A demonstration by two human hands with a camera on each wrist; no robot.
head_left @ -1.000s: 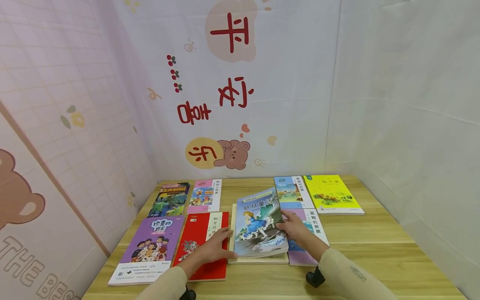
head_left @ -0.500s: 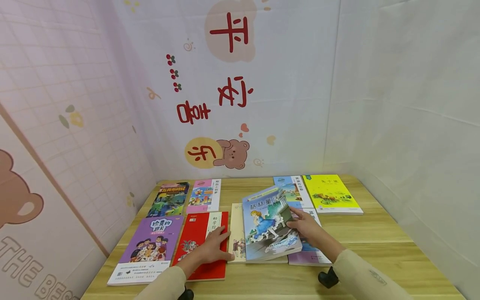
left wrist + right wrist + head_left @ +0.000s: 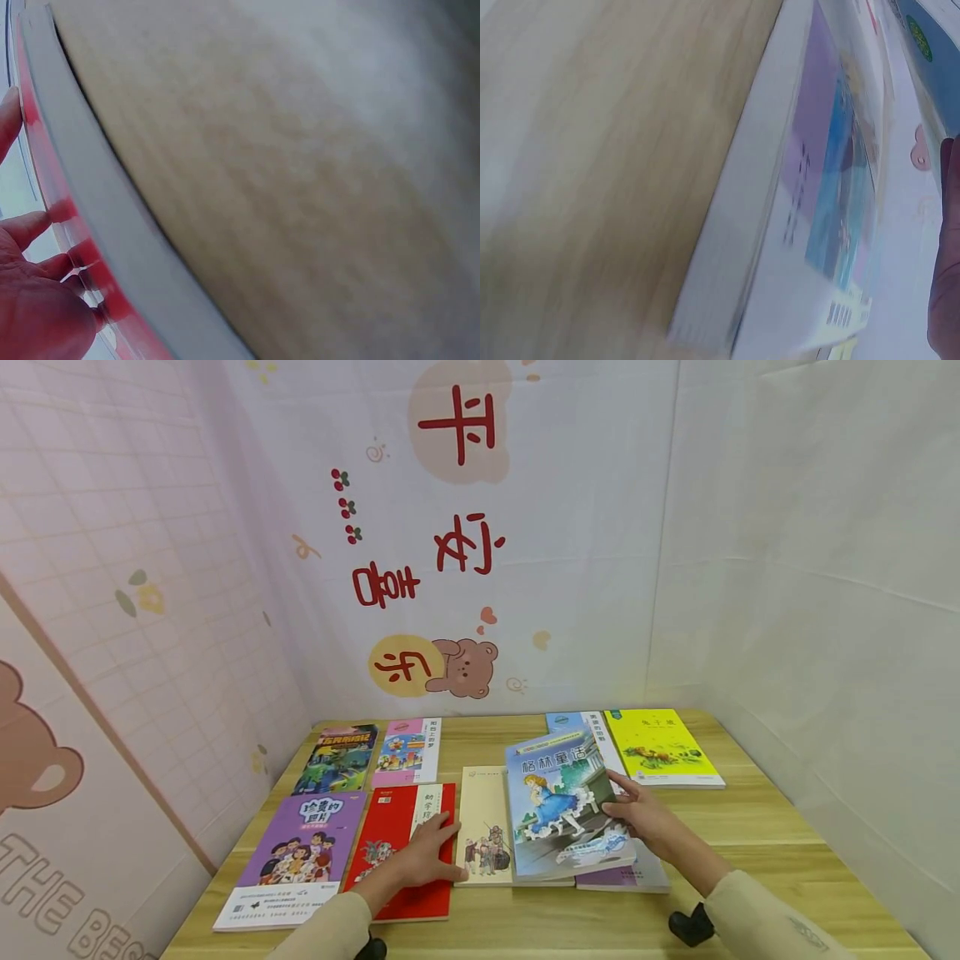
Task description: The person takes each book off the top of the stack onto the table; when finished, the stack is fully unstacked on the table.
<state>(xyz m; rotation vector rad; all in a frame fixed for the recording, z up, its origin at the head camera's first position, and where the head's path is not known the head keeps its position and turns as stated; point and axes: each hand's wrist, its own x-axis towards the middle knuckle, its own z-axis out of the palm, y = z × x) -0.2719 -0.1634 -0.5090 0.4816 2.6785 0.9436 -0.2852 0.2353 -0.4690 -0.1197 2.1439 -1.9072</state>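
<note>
My right hand (image 3: 648, 817) grips the right edge of a blue storybook (image 3: 562, 802) with a girl in a blue dress on its cover. The storybook is slightly turned and overlaps a cream book (image 3: 483, 835) and a purple-pink book (image 3: 630, 875), hiding much of both. In the right wrist view, part of the hand (image 3: 946, 262) shows against the raised storybook (image 3: 937, 52), above the purple-pink book (image 3: 810, 172). My left hand (image 3: 422, 857) rests with spread fingers on a red book (image 3: 401, 897), near its right edge. The left wrist view shows its fingers touching the red cover.
On the wooden table (image 3: 750, 860), a purple book (image 3: 300, 847) lies at the left. Behind are a dark green book (image 3: 337, 758), a pink book (image 3: 405, 752), a light blue book (image 3: 558, 720) and a yellow book (image 3: 663, 747). Cloth walls (image 3: 570, 568) stand around the table.
My right hand has moved the blue storybook to the right, uncovering the left part of the cream book and covering more of the purple-pink one. The left hand stays on the red book.
</note>
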